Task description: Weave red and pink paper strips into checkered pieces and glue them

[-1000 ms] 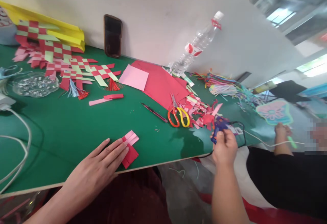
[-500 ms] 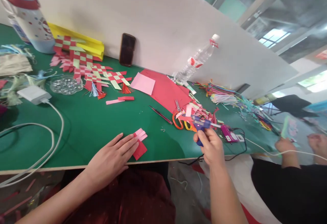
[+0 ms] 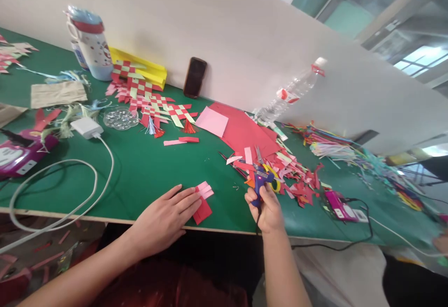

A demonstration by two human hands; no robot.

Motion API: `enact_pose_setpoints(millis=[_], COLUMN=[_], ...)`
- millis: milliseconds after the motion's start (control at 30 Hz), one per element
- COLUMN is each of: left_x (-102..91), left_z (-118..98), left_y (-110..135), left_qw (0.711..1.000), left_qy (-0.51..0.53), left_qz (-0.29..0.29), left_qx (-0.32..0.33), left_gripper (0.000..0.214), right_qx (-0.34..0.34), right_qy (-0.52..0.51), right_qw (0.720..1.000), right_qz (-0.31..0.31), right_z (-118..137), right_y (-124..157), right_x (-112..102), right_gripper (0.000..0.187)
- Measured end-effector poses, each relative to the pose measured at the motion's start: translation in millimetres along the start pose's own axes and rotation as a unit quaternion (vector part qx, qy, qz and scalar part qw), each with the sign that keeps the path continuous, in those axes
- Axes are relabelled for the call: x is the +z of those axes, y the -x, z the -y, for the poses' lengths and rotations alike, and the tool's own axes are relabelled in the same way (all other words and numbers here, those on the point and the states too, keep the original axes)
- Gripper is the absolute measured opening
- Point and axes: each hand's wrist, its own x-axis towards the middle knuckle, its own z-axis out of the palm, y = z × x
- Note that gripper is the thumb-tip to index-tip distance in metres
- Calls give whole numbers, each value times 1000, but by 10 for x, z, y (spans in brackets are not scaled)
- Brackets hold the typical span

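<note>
My left hand point(image 3: 166, 218) lies flat, fingers stretched out, pressing on a folded red and pink paper piece point(image 3: 203, 210) near the table's front edge. Pink strips stick out past its fingertips; the part beneath the fingers is hidden. To the right, my right hand point(image 3: 269, 210) is wrapped round the grip of a blue hot glue gun point(image 3: 262, 180), held above the table. Behind the glue gun lie scissors point(image 3: 276, 183) with orange and yellow handles, among red and pink paper scraps point(image 3: 297, 176).
Woven paper pieces point(image 3: 159, 101), a dish of beads point(image 3: 121, 118) and a white charger point(image 3: 86, 127) with looping cable lie on the green table. A phone point(image 3: 195, 77) and plastic bottle point(image 3: 290, 93) lean on the partition. Purple power strips point(image 3: 341, 205) sit at both sides.
The view has swung left. My right hand has brought the glue gun leftward, closer to my left hand, and turned it. My left hand stays on the folded paper.
</note>
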Motion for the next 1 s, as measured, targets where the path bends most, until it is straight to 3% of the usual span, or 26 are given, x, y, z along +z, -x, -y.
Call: enact_pose_setpoints(millis=[300,1000], left_x=[44,17], left_z=[-12,-16], left_y=[4,-3], left_qw=[999,1000], left_qy=[31,17], left_qz=[-6,7], left_qx=[-13,-16], left_gripper=[77,79], right_qx=[64,70], right_qy=[-30,-63], right_qw=[997,996], right_qz=[34,11], right_z=[14,-29], right_y=[-35,-82], right_x=[-33,-21], right_gripper=[32,32])
